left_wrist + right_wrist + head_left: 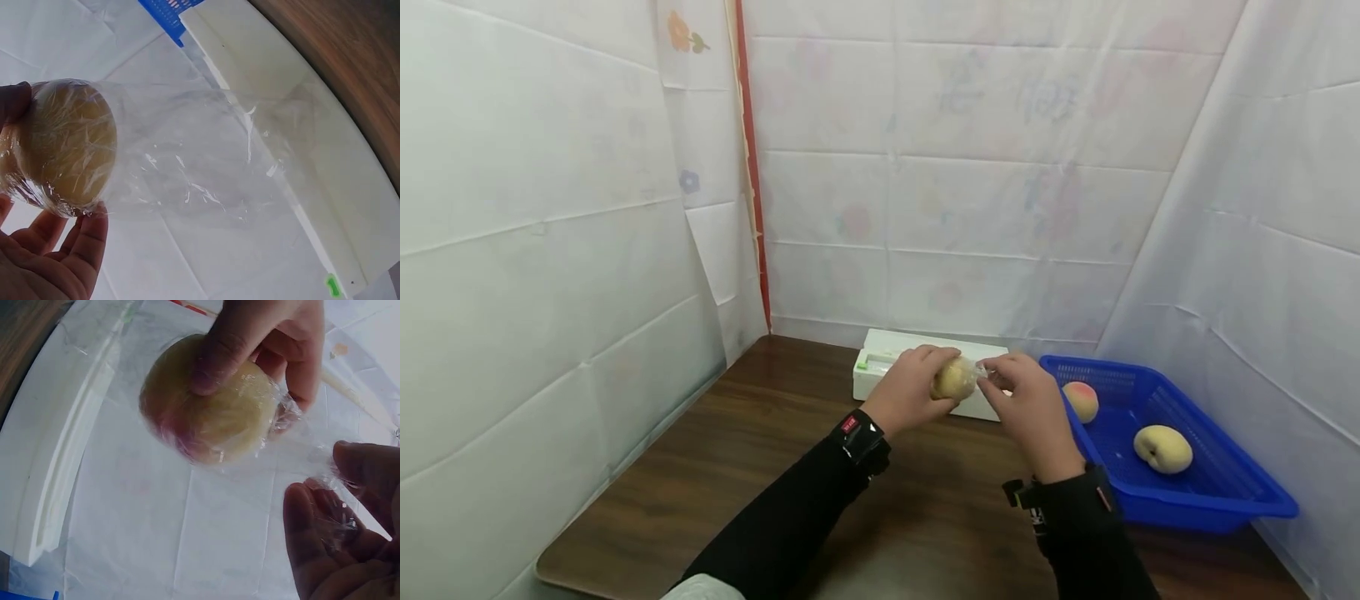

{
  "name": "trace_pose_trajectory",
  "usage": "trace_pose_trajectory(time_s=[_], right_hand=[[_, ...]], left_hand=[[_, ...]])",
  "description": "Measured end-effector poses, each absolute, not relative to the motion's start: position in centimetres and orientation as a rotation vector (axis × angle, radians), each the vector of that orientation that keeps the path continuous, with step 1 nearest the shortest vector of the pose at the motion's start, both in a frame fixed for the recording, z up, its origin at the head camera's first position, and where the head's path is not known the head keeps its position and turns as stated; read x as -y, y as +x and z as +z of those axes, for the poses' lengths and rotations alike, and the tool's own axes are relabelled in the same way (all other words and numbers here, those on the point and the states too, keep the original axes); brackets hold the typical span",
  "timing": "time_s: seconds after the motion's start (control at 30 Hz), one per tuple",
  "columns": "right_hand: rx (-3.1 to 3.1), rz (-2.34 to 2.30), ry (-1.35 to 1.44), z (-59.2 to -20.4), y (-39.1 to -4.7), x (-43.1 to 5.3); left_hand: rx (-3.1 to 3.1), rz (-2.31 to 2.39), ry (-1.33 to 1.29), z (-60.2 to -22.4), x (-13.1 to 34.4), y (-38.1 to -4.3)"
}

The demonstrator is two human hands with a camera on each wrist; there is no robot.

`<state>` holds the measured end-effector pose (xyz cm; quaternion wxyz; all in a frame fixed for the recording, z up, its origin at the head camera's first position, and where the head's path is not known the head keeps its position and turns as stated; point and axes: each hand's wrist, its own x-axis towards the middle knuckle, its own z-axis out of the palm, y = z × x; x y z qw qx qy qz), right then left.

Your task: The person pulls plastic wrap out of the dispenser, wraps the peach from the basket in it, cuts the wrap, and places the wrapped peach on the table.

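Observation:
A yellow peach (pixel 955 380) with a pink blush, wrapped in clear cling film, is held above the table. My left hand (pixel 912 387) grips it, thumb on one side and fingers curled round the other. The right hand (pixel 1028 408) is just to its right, pinching a gathered end of the cling film (pixel 294 447) between thumb and fingers. In the left wrist view, a loose sheet of film (pixel 187 156) stretches out from the wrapped peach. Behind the hands lies a long white box (pixel 943 342) with a small green part, a film dispenser by its look.
At the right stands a blue plastic basket (pixel 1217 506) with a blushed peach (pixel 1082 402) and a pale yellow peach (pixel 1163 448) inside. The dark wooden table (pixel 730 467) reaches back to white sheeting (pixel 962 208) on three sides.

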<state>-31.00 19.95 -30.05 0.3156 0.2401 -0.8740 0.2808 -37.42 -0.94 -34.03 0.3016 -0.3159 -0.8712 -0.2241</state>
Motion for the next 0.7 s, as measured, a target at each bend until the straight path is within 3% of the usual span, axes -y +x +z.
trace_pose_trajectory(time_s=[0.43, 0.7], right_hand=[[2.121, 0.629, 0.629, -30.6, -30.3, -18.2], [2.056, 0.756, 0.618, -31.7, -30.5, -17.2]], left_hand=[[2.341, -0.858, -0.817, -33.1, 1.5, -37.2], [2.234, -1.27, -0.813, -32.6, 1.9, -36.4]])
